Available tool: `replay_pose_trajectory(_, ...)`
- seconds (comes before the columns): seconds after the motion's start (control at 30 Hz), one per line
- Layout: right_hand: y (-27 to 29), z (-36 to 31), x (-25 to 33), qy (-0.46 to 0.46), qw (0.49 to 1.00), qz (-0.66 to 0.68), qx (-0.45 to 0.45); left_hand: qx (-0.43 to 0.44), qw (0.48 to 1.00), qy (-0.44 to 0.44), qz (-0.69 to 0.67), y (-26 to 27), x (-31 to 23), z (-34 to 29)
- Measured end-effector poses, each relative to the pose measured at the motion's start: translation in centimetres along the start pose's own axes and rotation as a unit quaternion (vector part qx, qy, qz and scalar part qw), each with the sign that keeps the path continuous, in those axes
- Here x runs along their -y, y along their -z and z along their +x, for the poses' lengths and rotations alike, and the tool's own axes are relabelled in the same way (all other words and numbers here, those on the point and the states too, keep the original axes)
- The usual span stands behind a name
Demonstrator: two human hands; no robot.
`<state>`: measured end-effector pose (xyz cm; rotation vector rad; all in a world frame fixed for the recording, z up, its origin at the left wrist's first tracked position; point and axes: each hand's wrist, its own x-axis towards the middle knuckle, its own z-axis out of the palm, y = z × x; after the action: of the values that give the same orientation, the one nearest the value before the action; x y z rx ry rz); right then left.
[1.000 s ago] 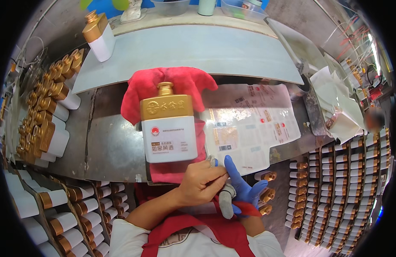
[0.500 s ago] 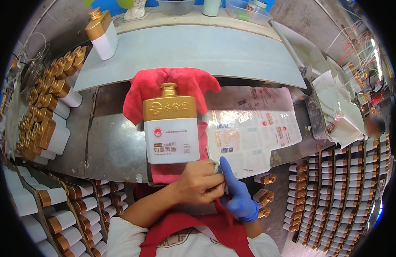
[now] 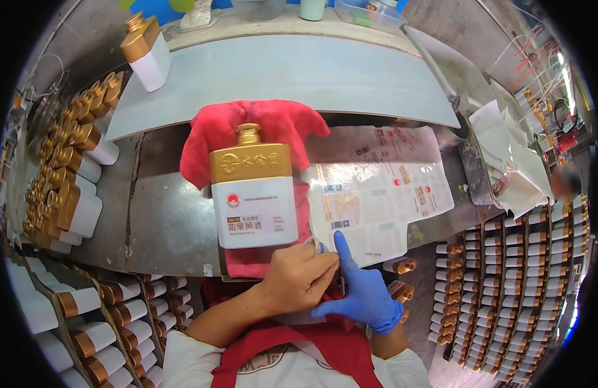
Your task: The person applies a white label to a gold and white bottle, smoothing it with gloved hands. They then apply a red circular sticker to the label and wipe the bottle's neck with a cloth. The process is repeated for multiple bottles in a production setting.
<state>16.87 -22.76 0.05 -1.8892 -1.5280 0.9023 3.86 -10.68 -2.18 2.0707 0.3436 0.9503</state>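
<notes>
While the white flask bottle (image 3: 254, 210) with its gold shoulder lies flat on a red cloth (image 3: 247, 139) on the steel counter (image 3: 163, 223), we see the bare left hand (image 3: 298, 277), fingers closed, pinching a small label (image 3: 314, 243) beside the bottle's lower corner. The blue-gloved right hand (image 3: 360, 294) points its forefinger at the label sheet (image 3: 383, 187), other fingers curled.
</notes>
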Motion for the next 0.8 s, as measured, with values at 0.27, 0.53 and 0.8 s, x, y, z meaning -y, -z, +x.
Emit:
replay_pose_trajectory(0.27,-1.1,-0.2,0.2,-0.062,0.993,-0.101,-0.014,-0.014,0.998,-0.068,0.006,-0.8,1.0,-0.3)
replay_pose_trajectory(0.53,0.2,0.0,-1.7,-0.001,0.983,0.174,0.051,0.016,0.997,-0.037,-0.066,-1.3,1.7,-0.8)
replay_pose_trajectory(0.8,-3.4,-0.9,-5.8,0.069,0.573,0.786,0.221,0.134,0.945,0.172,-0.243,-0.3,0.2,0.0)
